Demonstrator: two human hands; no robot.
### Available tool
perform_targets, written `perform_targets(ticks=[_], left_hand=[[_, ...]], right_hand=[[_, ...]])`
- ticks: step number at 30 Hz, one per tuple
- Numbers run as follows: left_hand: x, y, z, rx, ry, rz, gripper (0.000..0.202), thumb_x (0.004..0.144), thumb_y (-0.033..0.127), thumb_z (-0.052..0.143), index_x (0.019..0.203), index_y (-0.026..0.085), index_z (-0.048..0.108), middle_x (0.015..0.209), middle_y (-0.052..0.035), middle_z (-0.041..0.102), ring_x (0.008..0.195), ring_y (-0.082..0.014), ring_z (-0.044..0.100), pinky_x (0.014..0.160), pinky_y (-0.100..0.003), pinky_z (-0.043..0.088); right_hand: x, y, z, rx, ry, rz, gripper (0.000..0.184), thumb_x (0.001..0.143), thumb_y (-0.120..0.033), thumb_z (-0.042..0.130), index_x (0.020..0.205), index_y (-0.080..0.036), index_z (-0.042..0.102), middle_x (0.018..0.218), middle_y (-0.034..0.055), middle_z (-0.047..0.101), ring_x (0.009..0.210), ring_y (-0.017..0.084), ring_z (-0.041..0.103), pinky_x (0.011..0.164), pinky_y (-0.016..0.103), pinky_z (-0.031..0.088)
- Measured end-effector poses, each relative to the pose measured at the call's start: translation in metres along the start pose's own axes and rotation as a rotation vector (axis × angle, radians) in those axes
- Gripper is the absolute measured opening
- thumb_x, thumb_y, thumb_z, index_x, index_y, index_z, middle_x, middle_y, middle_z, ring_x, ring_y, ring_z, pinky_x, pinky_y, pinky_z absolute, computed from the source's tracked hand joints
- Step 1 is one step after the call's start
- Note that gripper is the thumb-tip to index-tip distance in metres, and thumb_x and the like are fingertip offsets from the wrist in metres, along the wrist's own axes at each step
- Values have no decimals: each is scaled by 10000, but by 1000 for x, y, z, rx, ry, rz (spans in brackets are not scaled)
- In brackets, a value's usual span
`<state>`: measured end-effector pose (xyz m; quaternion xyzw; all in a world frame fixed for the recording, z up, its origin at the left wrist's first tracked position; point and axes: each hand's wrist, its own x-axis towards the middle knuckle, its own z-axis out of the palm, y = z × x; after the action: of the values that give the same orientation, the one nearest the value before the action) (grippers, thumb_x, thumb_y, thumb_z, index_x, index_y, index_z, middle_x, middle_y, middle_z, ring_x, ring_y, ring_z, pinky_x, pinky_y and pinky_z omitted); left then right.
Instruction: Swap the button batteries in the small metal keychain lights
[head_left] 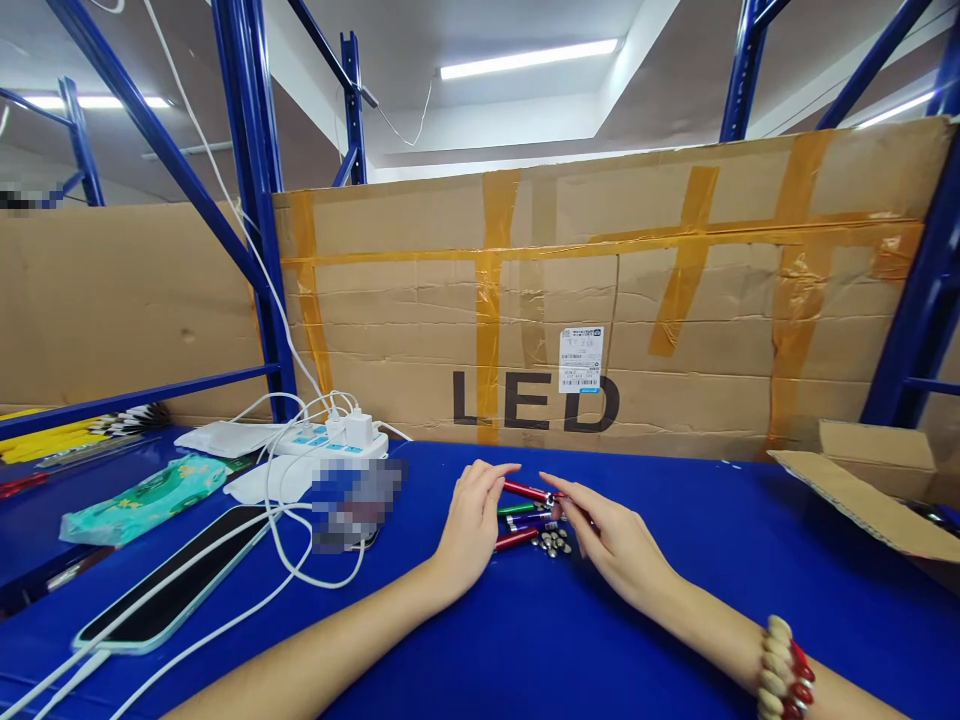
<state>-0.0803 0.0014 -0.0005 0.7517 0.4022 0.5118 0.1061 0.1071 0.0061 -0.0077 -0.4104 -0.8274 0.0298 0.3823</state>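
Observation:
Between my two hands, over the blue tabletop, is a slim red metal tube (529, 491), pen-like, with a silver tip at its right end. My left hand (471, 525) grips its left end, index finger stretched across above it. At the silver tip, my right hand (611, 535) pinches with thumb and fingers; whether a small part is also in that pinch is hidden. Just below lie a green tube (517, 510), a blue-purple tube (529, 520) and another red tube (516, 540), partly covered by my left hand. Beside them is a small pile of silver button cells (553, 543).
On the left lie a phone (176, 580), white cables (281, 570), a power strip (352, 445) and a teal soft pack (146, 498). An open cardboard box (870, 490) stands at right. A large taped cardboard panel (420, 320) closes off the back, between blue rack posts (255, 200).

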Motion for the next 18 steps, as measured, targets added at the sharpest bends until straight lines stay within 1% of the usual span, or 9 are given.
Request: perform_targets(ticks=[2, 4, 6, 8, 10, 13, 15, 16, 18], left_hand=[[-1, -1, 1, -1, -28, -35, 296, 924, 202, 313, 1054, 218, 578, 880, -26, 563, 894, -175, 502, 881, -339, 354], [-1, 1, 1, -3, -66, -54, 272, 919, 241, 344, 1016, 217, 597, 850, -22, 558, 873, -177, 503, 861, -335, 370], [-2, 3, 2, -19, -108, -59, 249, 907, 273, 384, 985, 213, 613, 836, -24, 549, 851, -175, 506, 824, -319, 392], [-3, 6, 2, -44, -147, -57, 234, 897, 295, 414, 978, 212, 617, 855, -28, 545, 854, -171, 507, 804, -302, 402], [-3, 7, 2, -48, -184, -50, 216, 891, 303, 433, 957, 208, 616, 860, -27, 548, 861, -168, 502, 796, -292, 398], [-4, 7, 4, 17, -250, -31, 192, 876, 311, 468, 820, 185, 602, 786, -14, 530, 811, -168, 486, 746, -285, 387], [-4, 6, 5, 56, -285, -13, 241, 880, 319, 456, 722, 172, 563, 739, -8, 504, 765, -164, 472, 701, -279, 379], [-4, 6, 5, 63, -293, -2, 264, 889, 321, 435, 702, 170, 542, 731, -8, 500, 755, -163, 468, 697, -279, 377], [-5, 5, 6, 44, -287, 19, 273, 911, 310, 373, 725, 173, 520, 748, -9, 513, 757, -161, 470, 721, -285, 378]], right_hand=[[-1, 0, 0, -14, -3, -36, 383, 913, -280, 306, 1271, -278, 441, 955, 21, 663, 784, 152, 635, 696, 282, 512], [-2, -1, 0, -26, 9, -58, 387, 910, -268, 308, 1273, -282, 443, 1017, 32, 647, 860, 162, 625, 727, 289, 510], [-3, -2, -1, -42, 21, -70, 391, 910, -258, 297, 1272, -275, 444, 1031, 45, 630, 920, 171, 606, 753, 299, 503], [-3, -4, -3, -54, 19, -70, 398, 910, -258, 286, 1280, -265, 431, 980, 51, 613, 891, 170, 601, 742, 304, 504], [-4, -7, -5, -56, 7, -61, 398, 911, -279, 294, 1291, -262, 413, 911, 43, 579, 801, 158, 597, 701, 298, 506], [-4, -10, -6, -38, -32, -60, 410, 912, -323, 316, 1313, -258, 375, 871, 29, 518, 700, 136, 567, 645, 280, 501], [-4, -12, -7, -22, -59, -77, 419, 921, -329, 299, 1332, -260, 344, 881, 29, 496, 695, 128, 557, 646, 270, 498], [-4, -12, -7, -16, -69, -91, 423, 927, -324, 282, 1344, -263, 324, 885, 29, 490, 702, 125, 556, 651, 264, 498], [-3, -11, -6, -16, -85, -117, 435, 937, -309, 248, 1369, -270, 273, 888, 29, 485, 707, 120, 554, 654, 250, 498]])
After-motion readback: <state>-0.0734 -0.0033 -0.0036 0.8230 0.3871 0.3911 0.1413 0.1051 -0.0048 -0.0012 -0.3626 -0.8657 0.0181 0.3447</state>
